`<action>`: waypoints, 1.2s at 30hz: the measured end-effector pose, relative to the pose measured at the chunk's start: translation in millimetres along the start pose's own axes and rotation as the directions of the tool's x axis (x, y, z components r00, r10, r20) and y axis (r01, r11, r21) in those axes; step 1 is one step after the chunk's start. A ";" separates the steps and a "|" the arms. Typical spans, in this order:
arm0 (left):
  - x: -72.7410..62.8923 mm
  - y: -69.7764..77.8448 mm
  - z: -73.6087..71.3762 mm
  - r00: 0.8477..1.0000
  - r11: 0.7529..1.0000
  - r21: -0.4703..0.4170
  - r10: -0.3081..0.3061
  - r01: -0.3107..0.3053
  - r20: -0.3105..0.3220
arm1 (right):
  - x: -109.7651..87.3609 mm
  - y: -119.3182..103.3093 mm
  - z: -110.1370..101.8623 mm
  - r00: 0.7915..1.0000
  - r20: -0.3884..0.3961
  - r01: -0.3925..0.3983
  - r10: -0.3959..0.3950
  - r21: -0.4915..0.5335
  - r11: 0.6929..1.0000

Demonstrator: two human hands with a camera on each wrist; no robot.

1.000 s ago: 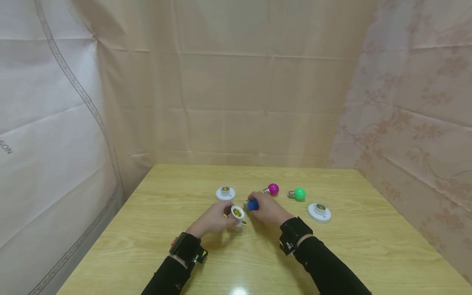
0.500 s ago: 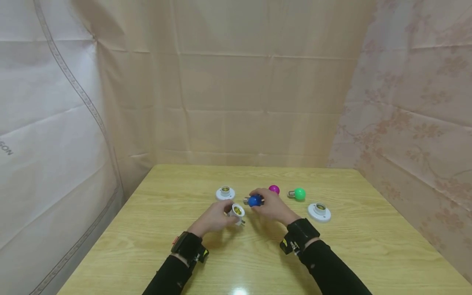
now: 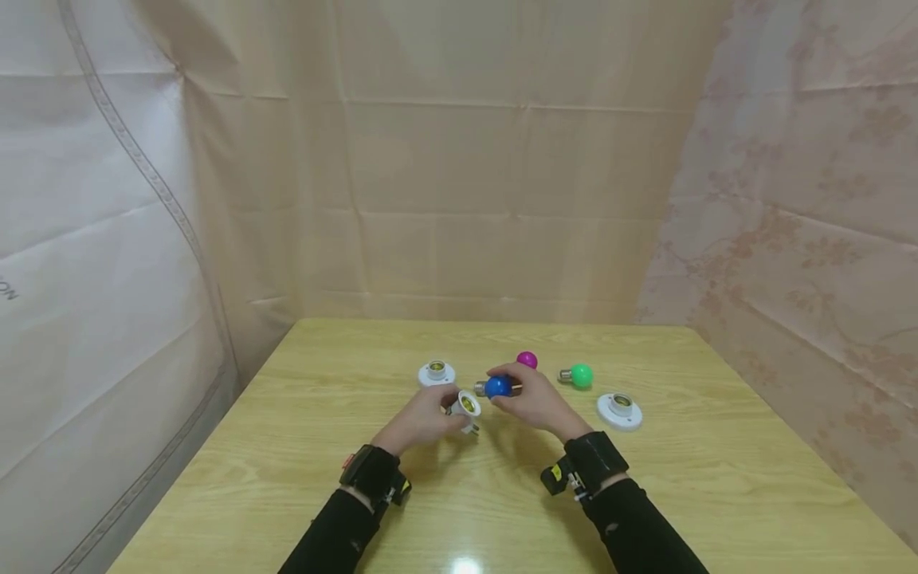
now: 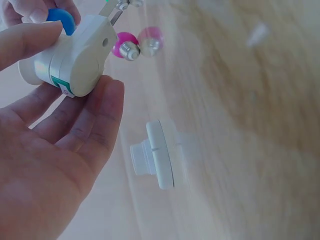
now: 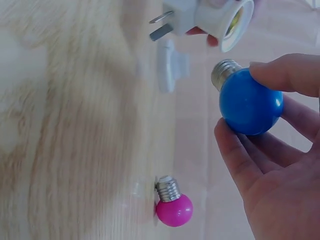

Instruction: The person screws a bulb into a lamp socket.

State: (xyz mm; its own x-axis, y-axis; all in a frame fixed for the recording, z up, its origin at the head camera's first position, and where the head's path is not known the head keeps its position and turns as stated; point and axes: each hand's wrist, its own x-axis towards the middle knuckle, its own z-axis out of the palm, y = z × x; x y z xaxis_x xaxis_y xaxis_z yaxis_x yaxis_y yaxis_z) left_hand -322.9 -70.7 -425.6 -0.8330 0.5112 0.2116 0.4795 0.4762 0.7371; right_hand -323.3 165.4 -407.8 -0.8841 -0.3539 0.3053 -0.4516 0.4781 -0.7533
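In my left hand (image 3: 423, 416) I hold a white plug-in lamp socket (image 3: 468, 405), gripped between thumb and fingers. Its round mouth faces up and right, and two flat metal prongs (image 5: 161, 33) stick out of its base in the right wrist view. My right hand (image 3: 536, 400) pinches a blue light bulb (image 5: 251, 101) by its globe. The bulb's silver screw base (image 3: 480, 388) points left, toward the socket's mouth, with a small gap between them. Behind my right hand a magenta bulb (image 5: 174, 209) lies on the table, partly covered in the head view.
A round white lamp holder (image 3: 436, 374) sits beyond my left hand. Another white lamp holder (image 3: 620, 411) stands to the right of my right hand. A green bulb (image 3: 581, 376) lies farther back on the wooden table (image 3: 717, 478). Fabric sheets (image 3: 459, 199) hang around the table.
The blue bulb has been turned from partly hidden in my right hand to a fingertip pinch, base pointing left. My left hand has shifted slightly right and up, bringing the socket nearer the bulb.
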 end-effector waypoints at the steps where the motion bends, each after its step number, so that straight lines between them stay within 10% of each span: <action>1: 0.3 -0.1 0.2 1.000 1.000 -0.004 0.001 -0.001 0.001 | -0.2 -0.5 -0.7 1.000 0.003 -0.005 0.005 0.004 1.000; 36: -2.7 2.4 -1.6 0.999 0.998 -0.069 -0.016 0.013 -0.049 | -4.8 -2.2 -16.4 0.998 0.056 0.011 -0.012 0.028 1.000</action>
State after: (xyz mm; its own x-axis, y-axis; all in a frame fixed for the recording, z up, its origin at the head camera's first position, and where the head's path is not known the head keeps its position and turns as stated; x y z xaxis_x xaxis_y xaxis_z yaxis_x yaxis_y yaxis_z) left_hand -320.0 -72.1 -423.4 -0.8530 0.4682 0.2307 0.4486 0.4317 0.7826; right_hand -320.0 179.3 -398.0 -0.8702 -0.4046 0.2813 -0.4576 0.4515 -0.7660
